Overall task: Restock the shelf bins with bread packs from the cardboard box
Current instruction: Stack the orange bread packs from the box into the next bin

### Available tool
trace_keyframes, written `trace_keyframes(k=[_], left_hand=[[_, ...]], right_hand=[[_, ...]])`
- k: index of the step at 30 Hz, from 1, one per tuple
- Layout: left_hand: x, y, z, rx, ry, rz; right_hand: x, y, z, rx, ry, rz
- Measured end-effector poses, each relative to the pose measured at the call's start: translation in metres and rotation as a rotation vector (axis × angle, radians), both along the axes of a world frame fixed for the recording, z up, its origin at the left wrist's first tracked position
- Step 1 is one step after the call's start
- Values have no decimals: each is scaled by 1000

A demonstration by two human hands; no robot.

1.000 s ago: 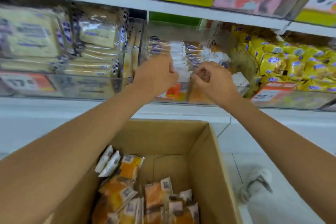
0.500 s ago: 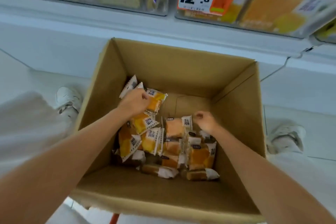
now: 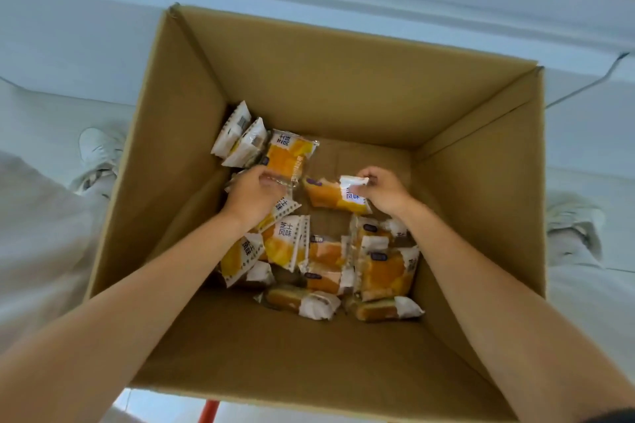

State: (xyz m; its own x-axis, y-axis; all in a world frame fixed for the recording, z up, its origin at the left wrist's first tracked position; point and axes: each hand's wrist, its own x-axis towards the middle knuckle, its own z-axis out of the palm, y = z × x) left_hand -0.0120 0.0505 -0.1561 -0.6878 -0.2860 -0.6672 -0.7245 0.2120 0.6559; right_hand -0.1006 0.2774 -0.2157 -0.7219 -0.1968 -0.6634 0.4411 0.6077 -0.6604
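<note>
Left hand [image 3: 252, 197] pinches 1 crinkly pack [image 3: 290, 156], right hand [image 3: 385, 192] another pack [image 3: 326, 195], in corrugated box [image 3: 309, 79].

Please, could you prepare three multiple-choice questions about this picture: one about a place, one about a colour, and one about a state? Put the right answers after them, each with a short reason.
1. Where is the left hand?
A. on a shelf
B. inside the cardboard box
C. on the floor

2. What colour are the shoes on either side of the box?
A. black
B. white
C. red

3. What is the right hand doing?
A. hanging open, holding nothing
B. gripping the rim of the box
C. pinching the white end of a bread pack

Answers:
1 B, the hand is deep in the box, below its rim.
2 B, both shoes look plainly white.
3 C, the thumb and fingers close on the white wrapper end.
</note>
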Motion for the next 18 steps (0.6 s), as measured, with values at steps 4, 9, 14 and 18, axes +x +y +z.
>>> trace_keyframes(k=[4, 9, 14, 18], left_hand=[[-4, 13, 14, 76, 113, 50], [-7, 8, 37, 583, -145, -2], [10, -5, 35, 699, -179, 149], [17, -19, 23, 694, -143, 232]], right_hand=[[2, 6, 73, -123, 156, 51], [11, 14, 130, -365, -146, 105], [29, 38, 115, -102, -63, 88], [53, 55, 66, 275, -157, 474]])
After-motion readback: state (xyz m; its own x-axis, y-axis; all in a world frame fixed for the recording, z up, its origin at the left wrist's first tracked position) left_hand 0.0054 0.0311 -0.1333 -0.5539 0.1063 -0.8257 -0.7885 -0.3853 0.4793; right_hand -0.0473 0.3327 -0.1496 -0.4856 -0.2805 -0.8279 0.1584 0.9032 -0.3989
